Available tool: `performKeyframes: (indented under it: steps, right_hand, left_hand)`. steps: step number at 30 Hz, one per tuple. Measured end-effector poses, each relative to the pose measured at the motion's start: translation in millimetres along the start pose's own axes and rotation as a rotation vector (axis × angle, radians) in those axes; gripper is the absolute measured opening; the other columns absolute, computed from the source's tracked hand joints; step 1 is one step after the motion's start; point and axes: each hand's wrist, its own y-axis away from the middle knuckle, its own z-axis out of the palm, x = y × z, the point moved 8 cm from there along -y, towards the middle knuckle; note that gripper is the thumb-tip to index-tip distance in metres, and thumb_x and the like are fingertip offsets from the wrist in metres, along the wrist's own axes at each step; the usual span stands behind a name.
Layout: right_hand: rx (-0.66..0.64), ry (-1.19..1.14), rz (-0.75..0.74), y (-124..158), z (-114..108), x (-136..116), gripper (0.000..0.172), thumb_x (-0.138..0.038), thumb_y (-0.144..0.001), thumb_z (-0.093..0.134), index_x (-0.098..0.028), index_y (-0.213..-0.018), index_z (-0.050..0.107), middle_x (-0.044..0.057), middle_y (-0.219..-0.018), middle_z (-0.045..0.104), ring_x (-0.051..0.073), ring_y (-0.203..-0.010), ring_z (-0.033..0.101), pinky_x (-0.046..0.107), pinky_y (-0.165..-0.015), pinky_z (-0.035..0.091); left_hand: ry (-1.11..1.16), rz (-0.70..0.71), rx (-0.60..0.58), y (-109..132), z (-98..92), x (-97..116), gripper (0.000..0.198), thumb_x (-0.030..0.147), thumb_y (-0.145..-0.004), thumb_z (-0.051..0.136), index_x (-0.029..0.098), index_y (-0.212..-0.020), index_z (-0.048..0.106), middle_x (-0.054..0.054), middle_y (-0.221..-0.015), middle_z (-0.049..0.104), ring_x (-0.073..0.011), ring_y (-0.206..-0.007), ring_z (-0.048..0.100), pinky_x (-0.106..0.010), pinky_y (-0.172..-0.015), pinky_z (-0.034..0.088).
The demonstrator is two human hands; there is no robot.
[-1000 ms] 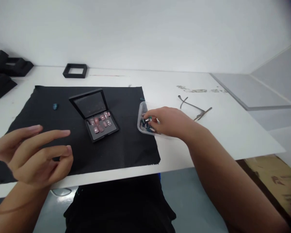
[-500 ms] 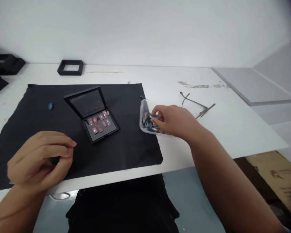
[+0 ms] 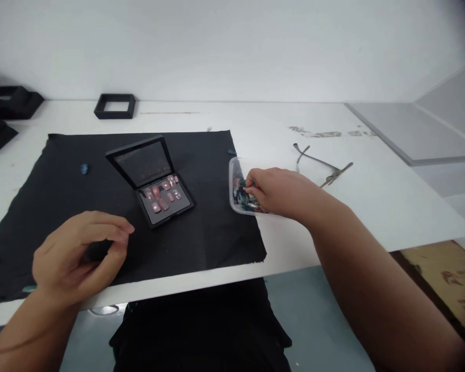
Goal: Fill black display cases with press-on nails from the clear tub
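My right hand point(image 3: 273, 191) reaches into a clear plastic tub point(image 3: 232, 204) of loose press-on nails point(image 3: 242, 199), mostly teal and dark. Its thumb and index finger pinch at a nail there, largely hidden by the fingertips. On the black cloth point(image 3: 217, 232) stands an open black case point(image 3: 151, 219) with a clear window in its raised lid point(image 3: 141, 160). Several pink press-on nails point(image 3: 163, 203), some with white stars, lie on its grey insert. My left hand point(image 3: 83, 253) rests left of the case, fingers curled to the thumb, with nothing showing between them.
A blue nail point(image 3: 84, 169) lies on the cloth, and a teal piece point(image 3: 231, 152) by its right edge. Behind the tub are metal tweezers-like tools point(image 3: 329, 170). A black frame point(image 3: 115, 106) and dark boxes point(image 3: 15, 103) stand along the wall. A cardboard box point(image 3: 445, 274) is below right.
The view has shifted slightly, so most things sit a little farther right. My left hand has edged toward the case. My right hand stays over the tub, its fingers working among the nails.
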Motion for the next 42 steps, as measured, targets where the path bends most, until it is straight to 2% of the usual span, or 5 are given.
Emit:
performKeyframes:
  steps: [6,20,24,35,42]
  right_hand:
    - [-0.068,0.158,-0.04,2,7,-7,0.035,-0.016,-0.075,0.073,-0.017,-0.108,0.061,0.011,-0.079,0.072,0.027,-0.067,0.065,0.034,-0.055,0.033]
    - [-0.156,0.208,-0.108,9,4,-16,0.017,-0.026,-0.096,0.054,-0.02,-0.111,0.059,0.01,-0.092,0.075,0.025,-0.075,0.069,0.032,-0.056,0.034]
    - [-0.123,0.116,-0.111,16,2,-6,0.029,-0.032,-0.102,0.038,-0.023,-0.112,0.063,0.007,-0.091,0.075,0.024,-0.074,0.067,0.033,-0.058,0.035]
    - [-0.151,-0.27,-0.163,9,8,5,0.025,-0.043,-0.094,0.053,-0.027,-0.105,0.068,0.002,-0.089,0.074,0.017,-0.069,0.065,0.031,-0.061,0.042]
    - [-0.17,-0.101,-0.137,9,9,1,0.015,-0.032,-0.092,0.053,-0.025,-0.093,0.066,0.004,-0.091,0.073,0.021,-0.075,0.065,0.032,-0.062,0.039]
  left_hand:
    - [0.03,-0.039,-0.024,1,1.6,-1,0.034,-0.001,-0.079,0.068,0.025,-0.1,0.06,0.004,-0.091,0.073,-0.0158,-0.081,0.07,-0.033,-0.07,0.059]
    - [-0.066,0.03,-0.072,1,6.0,-5,0.023,0.005,-0.086,0.066,0.021,-0.102,0.064,0.003,-0.093,0.072,-0.0113,-0.081,0.071,-0.026,-0.075,0.056]
    - [-0.05,0.059,-0.094,-1,4.6,-4,0.025,0.003,-0.085,0.066,0.022,-0.102,0.064,0.002,-0.093,0.072,-0.0123,-0.083,0.07,-0.027,-0.075,0.056]
    - [-0.033,0.162,-0.242,-7,15.5,6,0.024,0.001,-0.086,0.063,0.022,-0.098,0.068,0.0,-0.095,0.074,-0.0149,-0.087,0.069,-0.031,-0.078,0.055]
    - [-0.061,0.157,-0.252,-4,18.1,2,0.018,0.011,-0.091,0.06,0.025,-0.1,0.067,0.001,-0.097,0.074,-0.016,-0.086,0.07,-0.034,-0.082,0.05]
